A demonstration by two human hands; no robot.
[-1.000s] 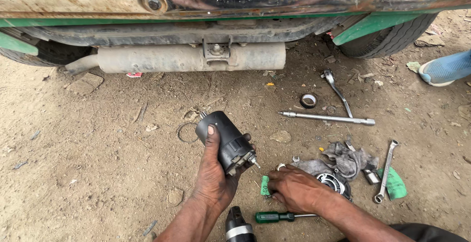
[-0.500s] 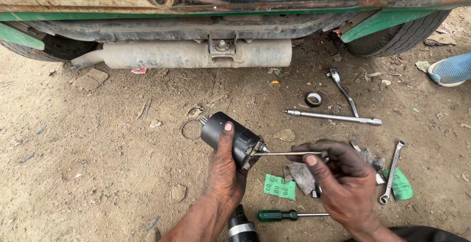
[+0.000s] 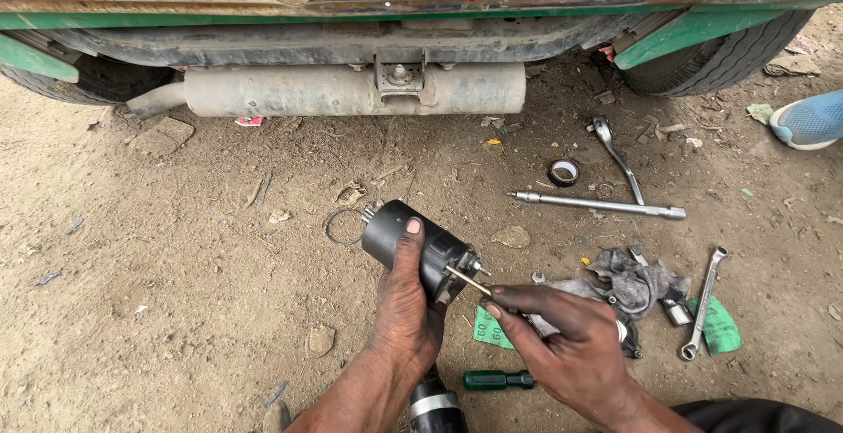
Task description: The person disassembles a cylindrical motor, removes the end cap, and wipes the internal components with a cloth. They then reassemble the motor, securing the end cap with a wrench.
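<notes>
Left hand (image 3: 406,314) grip wrapped round black motor housing (image 3: 421,248) — long axis tilted, terminal end toward right hand (image 3: 571,350). Right grip pinching thin rod (image 3: 468,281), tip touching that end. Green-handled screwdriver (image 3: 498,380) just below housing, on dirt.

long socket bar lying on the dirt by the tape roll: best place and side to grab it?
Grip the long socket bar at mid-shaft, from above. It lies flat on the dirt, a thin, straight rod running left to right, so fingers should close across it front to back. The middle looks bare; the ratchet handle ends close to its right part and the tape roll sits just behind the left.
</notes>
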